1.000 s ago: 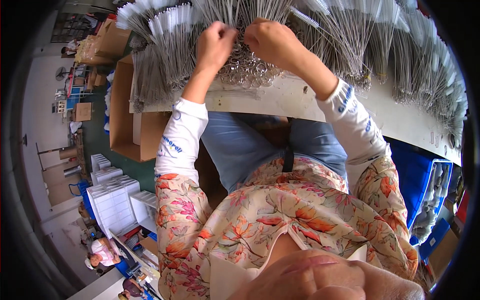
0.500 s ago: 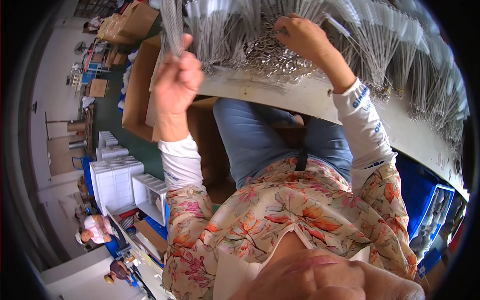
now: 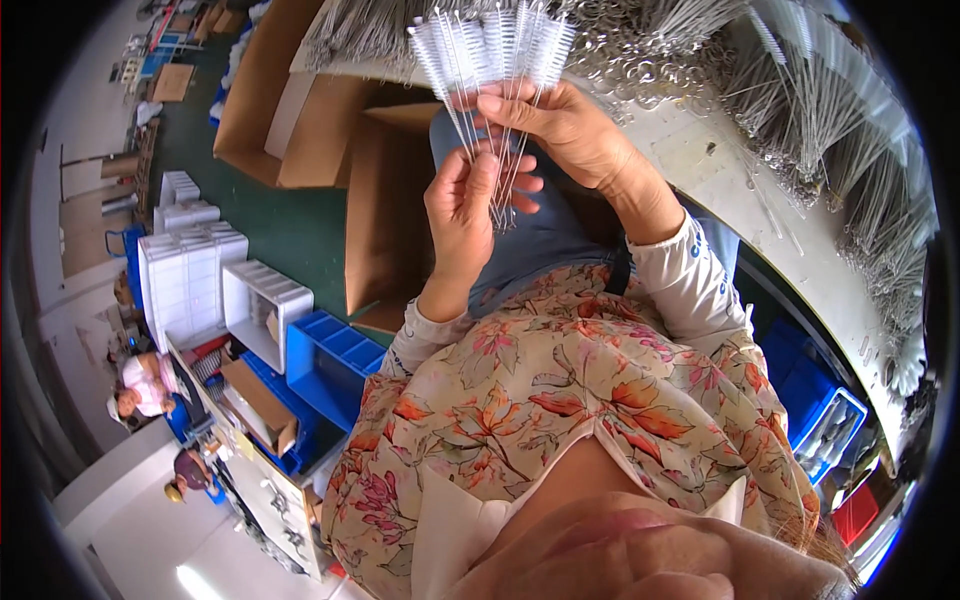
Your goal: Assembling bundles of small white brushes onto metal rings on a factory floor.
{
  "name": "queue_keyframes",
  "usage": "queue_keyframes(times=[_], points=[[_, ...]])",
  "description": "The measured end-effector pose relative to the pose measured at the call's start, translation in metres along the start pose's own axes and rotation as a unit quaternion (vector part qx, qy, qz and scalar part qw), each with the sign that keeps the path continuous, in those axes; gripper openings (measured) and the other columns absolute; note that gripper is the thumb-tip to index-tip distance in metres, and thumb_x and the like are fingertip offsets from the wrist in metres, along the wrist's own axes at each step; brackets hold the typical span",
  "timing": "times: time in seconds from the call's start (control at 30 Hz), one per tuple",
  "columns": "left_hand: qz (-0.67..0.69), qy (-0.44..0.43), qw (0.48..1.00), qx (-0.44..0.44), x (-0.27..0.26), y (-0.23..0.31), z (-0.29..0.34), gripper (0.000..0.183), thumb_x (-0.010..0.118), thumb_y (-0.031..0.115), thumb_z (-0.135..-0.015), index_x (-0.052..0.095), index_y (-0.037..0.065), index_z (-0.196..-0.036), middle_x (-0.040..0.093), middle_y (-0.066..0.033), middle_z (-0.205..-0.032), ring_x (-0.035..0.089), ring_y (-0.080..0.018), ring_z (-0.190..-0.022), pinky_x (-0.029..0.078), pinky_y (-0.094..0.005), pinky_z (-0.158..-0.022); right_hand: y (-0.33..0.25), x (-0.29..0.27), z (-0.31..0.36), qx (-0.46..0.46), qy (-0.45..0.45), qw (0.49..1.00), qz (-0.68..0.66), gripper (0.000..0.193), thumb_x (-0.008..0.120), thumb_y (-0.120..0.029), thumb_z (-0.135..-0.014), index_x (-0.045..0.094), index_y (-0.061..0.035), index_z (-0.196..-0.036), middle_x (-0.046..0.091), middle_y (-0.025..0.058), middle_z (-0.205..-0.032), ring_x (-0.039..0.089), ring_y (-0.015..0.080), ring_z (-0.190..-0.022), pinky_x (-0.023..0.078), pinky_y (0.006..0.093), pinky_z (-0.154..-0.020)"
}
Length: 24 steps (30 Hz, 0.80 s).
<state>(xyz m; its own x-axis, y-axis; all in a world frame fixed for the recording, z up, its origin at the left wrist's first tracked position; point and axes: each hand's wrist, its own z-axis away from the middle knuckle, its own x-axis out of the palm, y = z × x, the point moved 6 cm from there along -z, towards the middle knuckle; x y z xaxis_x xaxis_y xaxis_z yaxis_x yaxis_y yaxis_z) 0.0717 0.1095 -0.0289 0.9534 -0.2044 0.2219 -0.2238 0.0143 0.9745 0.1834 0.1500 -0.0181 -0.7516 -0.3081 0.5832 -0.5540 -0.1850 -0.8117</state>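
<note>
A fanned bunch of thin wire brushes (image 3: pixel 490 50) with white bristles is held up over my lap, at the near edge of the table. My left hand (image 3: pixel 462 205) grips the bare wire stems low down, close to their looped ends. Higher up, just under the bristles, the fingers and thumb of my right hand (image 3: pixel 575 135) close round the same stems. Beyond the right hand, loose metal rings (image 3: pixel 640 75) lie heaped on the table (image 3: pixel 690 150). More wire brushes (image 3: pixel 800 120) are piled to the right.
An open cardboard box (image 3: pixel 385 210) stands by my left knee, with another box (image 3: pixel 310 130) behind it. White crates (image 3: pixel 190 280) and a blue bin (image 3: pixel 335 360) are further left. A blue crate (image 3: pixel 830 430) sits at the right. Two people work in the far lower left.
My left hand has come down and right, bringing its bunch over my lap. My right hand has left the heap of rings and joined it on the stems. The head view has shifted.
</note>
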Motion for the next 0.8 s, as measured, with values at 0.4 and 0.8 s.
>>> queue_keyframes(times=[0.4, 0.8], points=[[-0.009, 0.063, 0.998, 0.015, -0.025, -0.003, 0.007, 0.027, 0.047, 0.02, -0.094, 0.053, -0.004, -0.105, 0.063, -0.018, -0.093, 0.066, -0.022, -0.076, 0.056, -0.0299, -0.054, 0.024, -0.003, -0.004, 0.016, -0.011, 0.999, 0.038, 0.033, 0.063, -0.015, -0.084, 0.059, -0.0018, -0.114, 0.062, 0.0036, -0.08, 0.052, 0.0089, -0.066, 0.046, 0.0221, -0.063], [-0.012, 0.063, 0.998, 0.025, -0.024, -0.003, 0.007, 0.02, 0.055, 0.008, -0.088, 0.053, -0.004, -0.104, 0.063, -0.0165, -0.094, 0.065, -0.0218, -0.079, 0.057, -0.0302, -0.055, 0.028, -0.012, -0.002, -0.031, 0.038, 0.999, -0.024, 0.017, 0.073, -0.006, -0.074, 0.066, -0.0023, -0.09, 0.066, 0.0039, -0.085, 0.061, 0.0102, -0.077, 0.05, 0.0233, -0.07]])
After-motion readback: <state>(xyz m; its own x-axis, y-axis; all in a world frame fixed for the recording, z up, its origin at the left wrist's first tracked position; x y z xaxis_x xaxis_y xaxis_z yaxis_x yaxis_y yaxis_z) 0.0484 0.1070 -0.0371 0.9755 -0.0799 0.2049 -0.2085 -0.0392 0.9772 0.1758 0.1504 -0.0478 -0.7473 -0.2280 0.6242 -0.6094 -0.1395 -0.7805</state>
